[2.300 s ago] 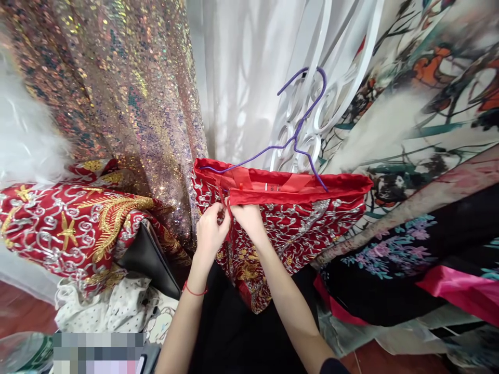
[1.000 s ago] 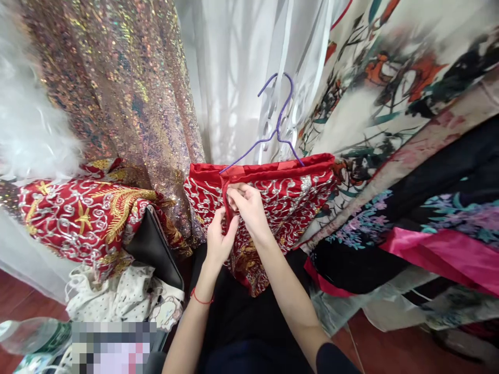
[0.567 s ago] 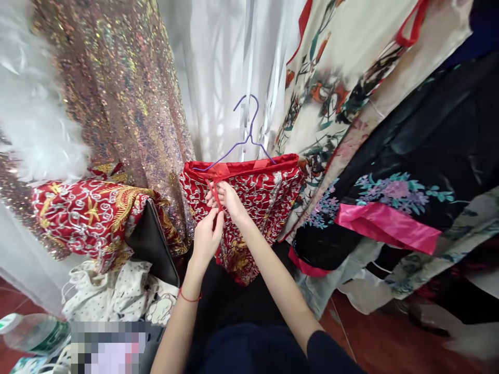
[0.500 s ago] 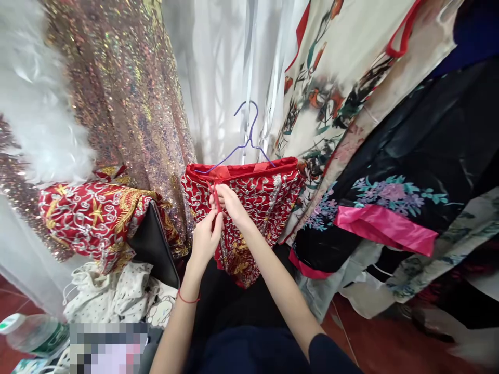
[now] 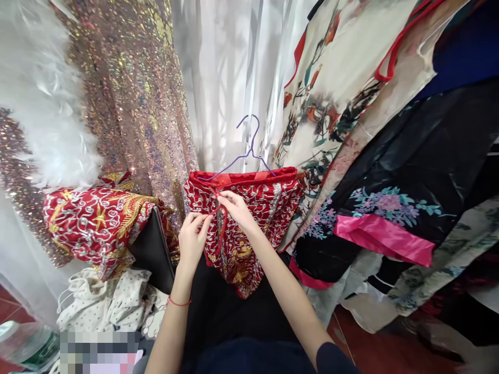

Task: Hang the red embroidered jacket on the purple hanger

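Observation:
A red garment [image 5: 268, 208] with silver and gold embroidery is spread in front of me, its pointed lower end over my dark lap. Inside its red waistband sits a purple wire hanger [image 5: 249, 151], hook upward. At the garment's left front, my left hand [image 5: 194, 235] pinches a thin red drawstring [image 5: 213, 212]. My right hand [image 5: 235, 208] pinches the same cord a little higher and to the right. A loose length of cord hangs below the right fingers. Whether the cord is knotted I cannot make out.
Another red embroidered garment [image 5: 93, 221] lies on a black chair-like edge [image 5: 156, 249] at left, above dotted white cloth [image 5: 105, 296]. A plastic bottle [image 5: 33, 345] stands lower left. Sequinned fabric [image 5: 132, 93], white feathers [image 5: 58, 104] and floral dresses [image 5: 323, 104] hang around.
My hands have moved apart, the left one down and to the left, drawing the cord out between them. The view has shifted slightly, so the garment and hanger appear lower.

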`<state>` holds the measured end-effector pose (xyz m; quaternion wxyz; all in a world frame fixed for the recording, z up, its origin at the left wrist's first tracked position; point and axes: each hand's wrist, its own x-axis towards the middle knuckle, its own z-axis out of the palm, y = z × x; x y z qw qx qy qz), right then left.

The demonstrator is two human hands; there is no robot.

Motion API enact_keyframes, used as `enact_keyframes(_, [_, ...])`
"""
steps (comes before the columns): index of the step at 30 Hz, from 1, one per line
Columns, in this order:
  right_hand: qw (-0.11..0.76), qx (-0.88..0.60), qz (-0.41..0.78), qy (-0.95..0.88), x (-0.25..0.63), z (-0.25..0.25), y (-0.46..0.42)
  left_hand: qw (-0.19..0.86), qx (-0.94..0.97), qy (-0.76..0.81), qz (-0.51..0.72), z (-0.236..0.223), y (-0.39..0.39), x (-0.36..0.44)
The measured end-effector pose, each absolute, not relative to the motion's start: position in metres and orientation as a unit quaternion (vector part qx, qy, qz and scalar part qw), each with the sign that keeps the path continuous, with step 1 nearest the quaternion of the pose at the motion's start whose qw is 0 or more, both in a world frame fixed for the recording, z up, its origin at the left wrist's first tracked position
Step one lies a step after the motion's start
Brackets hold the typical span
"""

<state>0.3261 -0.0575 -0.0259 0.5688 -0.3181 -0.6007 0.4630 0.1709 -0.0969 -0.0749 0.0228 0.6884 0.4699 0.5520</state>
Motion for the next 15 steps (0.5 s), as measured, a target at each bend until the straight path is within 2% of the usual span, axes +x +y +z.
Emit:
enact_keyframes(2, [0.575,-0.32,0.457,-0.599,0.326,-0.026,-0.058,-0.044,0.668,0.503,0.546,-0.072,-0.091,0.167])
enact_keyframes(4, [0.576,-0.316,0.466,-0.593,0.326,-0.026,-0.058,-0.061,0.665,0.544,0.508,-0.069,-0.084,0.166])
enact_keyframes(8, [0.549,-0.323,0.513,-0.576,0.321,-0.029,-0.054,0.063,0.683,0.569,0.454,-0.062,-0.067,0.167])
enact_keyframes(11, [0.529,-0.336,0.533,-0.569,0.313,-0.033,-0.052,0.175,0.683,0.524,0.478,-0.055,-0.058,0.167])
enact_keyframes(15, [0.514,-0.337,0.543,-0.572,0.306,-0.038,-0.056,0.251,0.659,0.469,0.532,-0.042,-0.053,0.171])
